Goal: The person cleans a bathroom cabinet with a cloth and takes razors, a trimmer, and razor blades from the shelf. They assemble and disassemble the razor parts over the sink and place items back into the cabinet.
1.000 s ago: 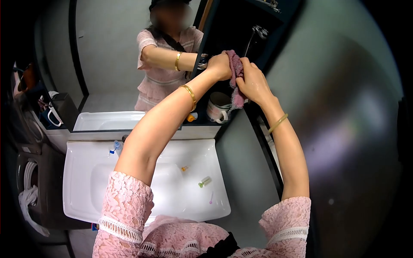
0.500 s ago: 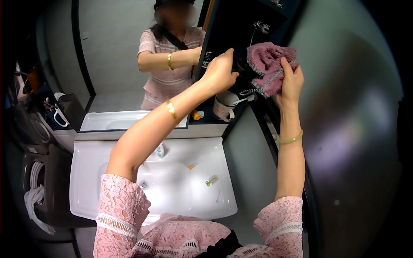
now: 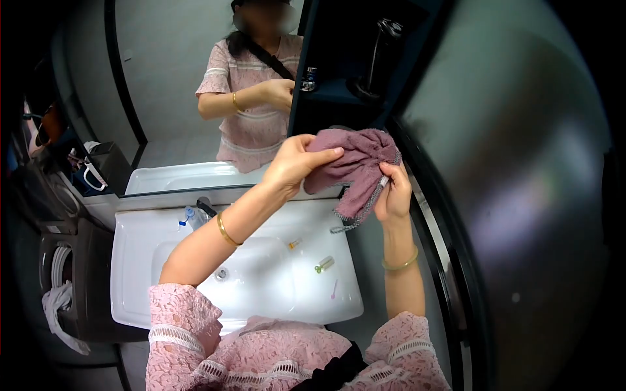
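A mauve cloth [image 3: 355, 153] with a grey-and-white striped edge and a hanging loop is held between both hands, above the right back corner of the sink. My left hand [image 3: 293, 166] pinches its left side, thumb on top. At the lower right, my right hand [image 3: 394, 192] grips the cloth by its striped edge. The cloth is bunched near the right hand and hides part of the shelf behind it.
Below is a white sink [image 3: 261, 303] with a small green-capped vial [image 3: 324, 264], an orange-tipped vial [image 3: 295, 244] and a pink stick [image 3: 334, 289]. A blue-capped bottle [image 3: 194, 217] stands by the faucet [image 3: 207, 206]. Dark shelves [image 3: 332, 98] adjoin the mirror [image 3: 176, 98].
Both hands have come down from the shelf, the right one also moving left with the cloth. My left hand, empty before, now holds the cloth's left side, and the cloth is more spread.
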Action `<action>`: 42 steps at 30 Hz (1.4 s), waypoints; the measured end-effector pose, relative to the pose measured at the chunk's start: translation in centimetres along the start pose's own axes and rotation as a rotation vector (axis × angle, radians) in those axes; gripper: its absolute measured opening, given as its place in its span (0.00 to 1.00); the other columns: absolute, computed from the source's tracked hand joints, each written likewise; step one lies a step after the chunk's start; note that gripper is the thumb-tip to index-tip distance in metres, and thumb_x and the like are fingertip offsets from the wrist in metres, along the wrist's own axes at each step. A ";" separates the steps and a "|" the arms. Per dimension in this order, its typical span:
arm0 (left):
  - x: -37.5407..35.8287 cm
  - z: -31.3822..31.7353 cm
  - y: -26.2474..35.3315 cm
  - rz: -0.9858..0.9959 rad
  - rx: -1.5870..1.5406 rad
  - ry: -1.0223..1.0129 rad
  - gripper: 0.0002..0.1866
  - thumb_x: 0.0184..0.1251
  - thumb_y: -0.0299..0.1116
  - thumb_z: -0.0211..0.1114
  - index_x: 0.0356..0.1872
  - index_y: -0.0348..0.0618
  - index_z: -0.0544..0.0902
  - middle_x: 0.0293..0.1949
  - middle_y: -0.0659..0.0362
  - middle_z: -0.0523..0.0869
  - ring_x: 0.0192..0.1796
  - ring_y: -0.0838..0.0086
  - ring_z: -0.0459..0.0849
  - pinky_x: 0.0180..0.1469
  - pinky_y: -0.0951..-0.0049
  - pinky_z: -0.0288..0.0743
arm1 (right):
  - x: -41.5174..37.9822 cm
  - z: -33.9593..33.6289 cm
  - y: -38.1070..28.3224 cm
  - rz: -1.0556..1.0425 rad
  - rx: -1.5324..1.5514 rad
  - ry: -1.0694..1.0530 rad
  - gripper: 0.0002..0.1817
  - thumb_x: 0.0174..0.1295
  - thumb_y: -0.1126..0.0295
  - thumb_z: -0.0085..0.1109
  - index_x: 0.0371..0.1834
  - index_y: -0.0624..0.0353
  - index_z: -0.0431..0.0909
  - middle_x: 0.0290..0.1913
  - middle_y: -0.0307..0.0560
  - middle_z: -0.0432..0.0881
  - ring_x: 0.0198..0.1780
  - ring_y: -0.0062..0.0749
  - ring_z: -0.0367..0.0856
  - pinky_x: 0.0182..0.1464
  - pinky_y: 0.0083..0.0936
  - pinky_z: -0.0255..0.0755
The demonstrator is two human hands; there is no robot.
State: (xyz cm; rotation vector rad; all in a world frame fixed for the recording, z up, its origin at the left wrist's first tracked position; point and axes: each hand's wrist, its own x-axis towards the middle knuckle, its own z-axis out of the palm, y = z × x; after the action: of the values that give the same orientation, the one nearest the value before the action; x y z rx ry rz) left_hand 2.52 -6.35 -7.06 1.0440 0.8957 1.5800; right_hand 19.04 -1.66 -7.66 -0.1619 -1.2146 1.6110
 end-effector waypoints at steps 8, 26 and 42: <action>-2.0 -3.7 0.3 -0.017 0.590 -0.016 0.09 0.53 0.28 0.64 0.32 0.32 0.80 0.29 0.61 0.81 0.32 0.83 0.77 0.35 0.82 0.73 | -3.1 -2.1 3.8 0.065 0.152 0.125 0.23 0.51 0.77 0.35 0.54 0.65 0.61 0.51 0.50 0.69 0.54 0.35 0.67 0.58 0.31 0.60; -3.1 -1.0 1.7 0.097 0.219 -0.035 0.13 0.62 0.37 0.56 0.38 0.37 0.79 0.28 0.67 0.79 0.28 0.90 0.72 0.30 0.91 0.65 | -6.5 -4.5 9.4 0.251 -0.128 0.200 0.19 0.60 0.75 0.44 0.55 0.65 0.60 0.50 0.47 0.69 0.50 0.27 0.68 0.54 0.22 0.62; 14.7 3.1 4.9 0.269 1.085 -0.029 0.26 0.46 0.33 0.67 0.48 0.32 0.74 0.41 0.50 0.80 0.43 0.65 0.79 0.46 0.74 0.70 | 12.5 -2.8 -0.3 -0.119 -0.927 0.118 0.38 0.50 0.71 0.50 0.64 0.66 0.46 0.28 0.48 0.76 0.29 0.25 0.75 0.36 0.20 0.68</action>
State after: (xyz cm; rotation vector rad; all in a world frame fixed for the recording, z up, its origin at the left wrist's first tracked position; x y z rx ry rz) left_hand 1.91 6.95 1.35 1.9813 1.7156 1.2286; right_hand 15.63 9.80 -3.18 -0.7379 -1.7541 0.8192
